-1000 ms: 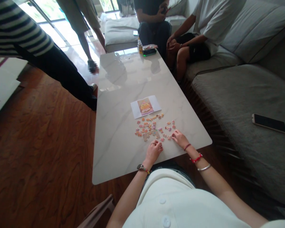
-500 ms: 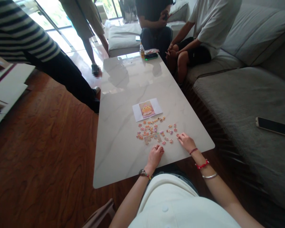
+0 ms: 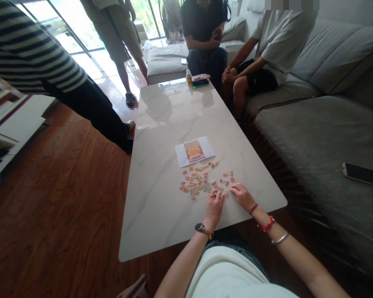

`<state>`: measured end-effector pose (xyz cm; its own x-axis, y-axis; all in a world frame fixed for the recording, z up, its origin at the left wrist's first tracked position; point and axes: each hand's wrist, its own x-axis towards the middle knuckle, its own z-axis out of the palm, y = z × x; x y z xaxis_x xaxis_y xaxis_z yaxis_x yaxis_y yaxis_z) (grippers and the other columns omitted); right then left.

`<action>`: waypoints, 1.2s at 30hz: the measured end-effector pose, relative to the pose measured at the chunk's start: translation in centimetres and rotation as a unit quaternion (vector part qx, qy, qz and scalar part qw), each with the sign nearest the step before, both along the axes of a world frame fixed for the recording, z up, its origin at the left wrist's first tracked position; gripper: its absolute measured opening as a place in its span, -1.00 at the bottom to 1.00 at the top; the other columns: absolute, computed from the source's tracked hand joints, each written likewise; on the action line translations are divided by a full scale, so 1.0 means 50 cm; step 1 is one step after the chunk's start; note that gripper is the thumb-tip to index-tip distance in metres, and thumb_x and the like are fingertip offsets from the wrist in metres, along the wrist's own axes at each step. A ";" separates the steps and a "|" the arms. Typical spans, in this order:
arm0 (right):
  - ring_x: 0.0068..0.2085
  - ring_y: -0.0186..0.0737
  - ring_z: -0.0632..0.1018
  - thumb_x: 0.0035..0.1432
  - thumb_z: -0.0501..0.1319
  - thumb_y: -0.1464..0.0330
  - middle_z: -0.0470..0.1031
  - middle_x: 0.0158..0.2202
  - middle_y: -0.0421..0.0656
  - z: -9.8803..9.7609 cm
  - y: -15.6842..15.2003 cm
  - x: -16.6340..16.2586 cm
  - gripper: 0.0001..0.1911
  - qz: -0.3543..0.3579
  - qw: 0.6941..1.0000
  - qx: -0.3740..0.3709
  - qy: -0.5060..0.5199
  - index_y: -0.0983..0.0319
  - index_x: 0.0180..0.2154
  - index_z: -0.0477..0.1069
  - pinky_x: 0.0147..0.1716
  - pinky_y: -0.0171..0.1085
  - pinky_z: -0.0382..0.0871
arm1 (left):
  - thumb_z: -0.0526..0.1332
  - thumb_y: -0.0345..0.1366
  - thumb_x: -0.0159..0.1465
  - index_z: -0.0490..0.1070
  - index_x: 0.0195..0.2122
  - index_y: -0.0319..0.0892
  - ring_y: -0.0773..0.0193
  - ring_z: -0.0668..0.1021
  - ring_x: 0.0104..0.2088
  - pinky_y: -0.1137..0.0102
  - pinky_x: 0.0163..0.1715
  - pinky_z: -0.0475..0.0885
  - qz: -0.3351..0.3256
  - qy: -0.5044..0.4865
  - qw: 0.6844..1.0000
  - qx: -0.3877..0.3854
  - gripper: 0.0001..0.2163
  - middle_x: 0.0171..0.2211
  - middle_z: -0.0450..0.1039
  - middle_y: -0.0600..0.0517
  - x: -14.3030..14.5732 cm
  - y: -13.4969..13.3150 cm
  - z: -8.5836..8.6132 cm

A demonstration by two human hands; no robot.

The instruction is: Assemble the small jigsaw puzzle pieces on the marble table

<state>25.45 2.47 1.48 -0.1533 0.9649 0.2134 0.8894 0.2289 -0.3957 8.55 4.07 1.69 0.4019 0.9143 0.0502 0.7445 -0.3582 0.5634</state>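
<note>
Jigsaw puzzle pieces (image 3: 192, 179) lie scattered on the near part of the marble-look table (image 3: 155, 207). Joined pieces form a flat strip (image 3: 199, 191) in front of me. My left hand (image 3: 214, 209) is at the right end of that strip, fingers bent and closed over a few pieces; what they hold, if anything, is hidden. Just to the right, my right hand (image 3: 243, 198) pinches a small puzzle piece (image 3: 231, 189) at its fingertips, low over the tabletop. Beyond the pieces lies a creased paper with a printed picture (image 3: 194, 151) of a yellow figure.
A bottle (image 3: 188, 77) and a dark phone (image 3: 200, 83) stand near the far table edge. A grey sofa (image 3: 317, 132) runs along the right, with another phone (image 3: 363, 174) on it. Two people sit at the far right; others stand at the left.
My left hand has moved right and forward, onto the pieces beside the strip. My right hand has shifted slightly left relative to the pieces. The view has tilted up a little.
</note>
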 end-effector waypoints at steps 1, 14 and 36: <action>-0.18 -0.21 0.35 0.10 0.00 0.47 0.38 -0.28 -0.08 0.001 -0.001 0.001 -0.77 -0.006 1.000 0.007 0.009 0.21 -0.27 0.39 -0.18 -0.20 0.27 | 0.06 -0.37 0.15 0.24 -0.15 -0.14 0.31 0.40 -0.21 0.42 -0.25 0.38 0.001 0.000 1.000 -0.002 -0.78 -0.14 0.24 -0.06 0.005 0.001 0.000; -0.07 -0.19 0.34 0.12 -0.03 0.42 0.39 -0.14 -0.08 -0.007 -0.023 -0.011 -0.72 0.011 1.000 -0.009 -0.008 0.19 -0.16 0.36 -0.06 -0.14 0.17 | -0.04 -0.33 0.21 0.28 -0.17 -0.15 0.27 0.36 -0.15 0.35 -0.16 0.34 -0.013 -0.007 1.000 0.006 -0.80 -0.18 0.29 -0.08 0.030 0.002 0.001; -0.28 -0.22 0.43 0.02 0.03 0.40 0.43 -0.34 -0.09 0.183 0.268 -0.058 -0.80 -0.074 0.952 0.128 0.269 0.25 -0.35 0.40 -0.24 -0.24 0.32 | 0.00 -0.32 0.17 0.24 -0.14 -0.19 0.19 0.34 -0.10 0.23 -0.11 0.31 0.138 -0.116 0.972 0.152 -0.77 -0.16 0.23 -0.10 -0.016 0.232 0.143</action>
